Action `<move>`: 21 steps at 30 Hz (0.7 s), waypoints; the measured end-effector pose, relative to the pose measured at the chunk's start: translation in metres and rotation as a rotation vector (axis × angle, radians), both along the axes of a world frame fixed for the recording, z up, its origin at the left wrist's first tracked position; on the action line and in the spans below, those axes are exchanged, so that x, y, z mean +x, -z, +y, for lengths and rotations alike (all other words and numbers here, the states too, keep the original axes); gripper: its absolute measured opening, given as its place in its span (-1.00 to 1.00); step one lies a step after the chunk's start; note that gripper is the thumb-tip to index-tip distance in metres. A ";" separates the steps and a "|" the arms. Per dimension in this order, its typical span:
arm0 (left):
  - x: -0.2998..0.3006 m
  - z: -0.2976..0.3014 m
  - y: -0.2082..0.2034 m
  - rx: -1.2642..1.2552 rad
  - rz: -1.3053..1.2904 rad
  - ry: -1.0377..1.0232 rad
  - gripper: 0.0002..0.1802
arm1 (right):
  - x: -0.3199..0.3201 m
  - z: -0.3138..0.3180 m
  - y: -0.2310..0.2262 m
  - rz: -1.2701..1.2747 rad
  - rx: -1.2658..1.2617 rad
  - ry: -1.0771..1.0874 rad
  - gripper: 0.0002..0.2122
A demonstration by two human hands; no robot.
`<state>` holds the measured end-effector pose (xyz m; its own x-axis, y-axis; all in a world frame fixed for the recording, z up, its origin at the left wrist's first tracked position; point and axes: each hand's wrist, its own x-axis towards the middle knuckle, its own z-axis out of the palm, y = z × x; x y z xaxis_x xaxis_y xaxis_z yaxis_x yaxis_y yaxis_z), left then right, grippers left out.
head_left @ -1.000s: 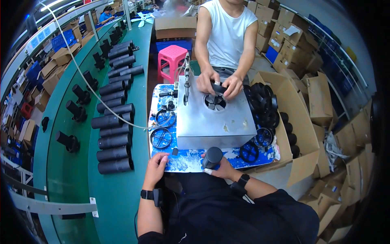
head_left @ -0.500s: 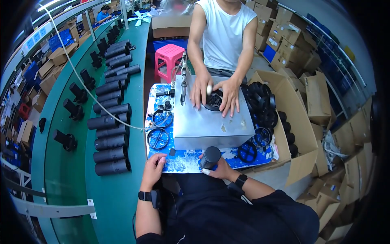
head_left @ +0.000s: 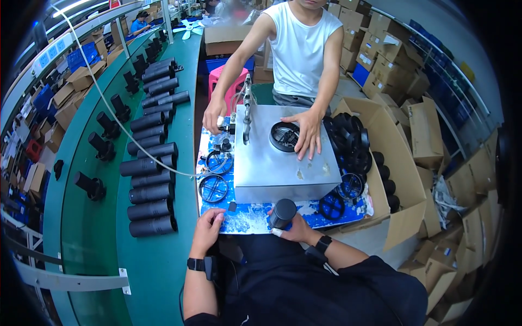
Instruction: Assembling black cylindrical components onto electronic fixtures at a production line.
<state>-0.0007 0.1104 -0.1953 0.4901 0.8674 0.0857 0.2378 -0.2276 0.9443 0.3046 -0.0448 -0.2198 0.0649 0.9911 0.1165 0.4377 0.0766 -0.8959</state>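
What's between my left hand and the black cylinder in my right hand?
In the head view, worn blue-and-white tabletop lies between your left hand and the black cylinder; a small dark piece sits nearer the left hand.

Factory workshop: green bench point(head_left: 147, 266), stacked cartons point(head_left: 383, 66)

Silver rectangular metal box point(head_left: 255, 168) in the middle

The box sits on a blue-and-white rectangular worktop point(head_left: 244, 221). Left of it lie two black round spoked rings point(head_left: 213, 188). Before it, at the worktop's front edge, are the left hand point(head_left: 207, 228) and, farther right, the right hand point(head_left: 297, 229) around a black cylinder point(head_left: 284, 209). Farther left, black tubes point(head_left: 151, 194) lie in a row on a long green worktop point(head_left: 147, 282). An open brown cardboard carton point(head_left: 405, 214) stands right of the box. Behind the box is a person in a white sleeveless top point(head_left: 307, 51).
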 end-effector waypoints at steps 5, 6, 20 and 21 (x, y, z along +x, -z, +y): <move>-0.001 0.001 0.004 0.003 0.006 0.006 -0.78 | 0.000 -0.001 0.000 -0.016 0.006 0.002 -0.40; -0.001 0.001 0.006 -0.004 0.005 0.007 -0.78 | 0.000 0.000 0.000 -0.016 -0.002 0.003 -0.40; 0.002 0.000 -0.003 0.025 0.027 0.001 -0.79 | 0.006 0.000 0.014 -0.036 0.078 -0.051 -0.36; 0.003 0.000 -0.004 0.032 0.025 0.005 -0.79 | 0.008 -0.001 0.016 -0.036 0.080 -0.051 -0.36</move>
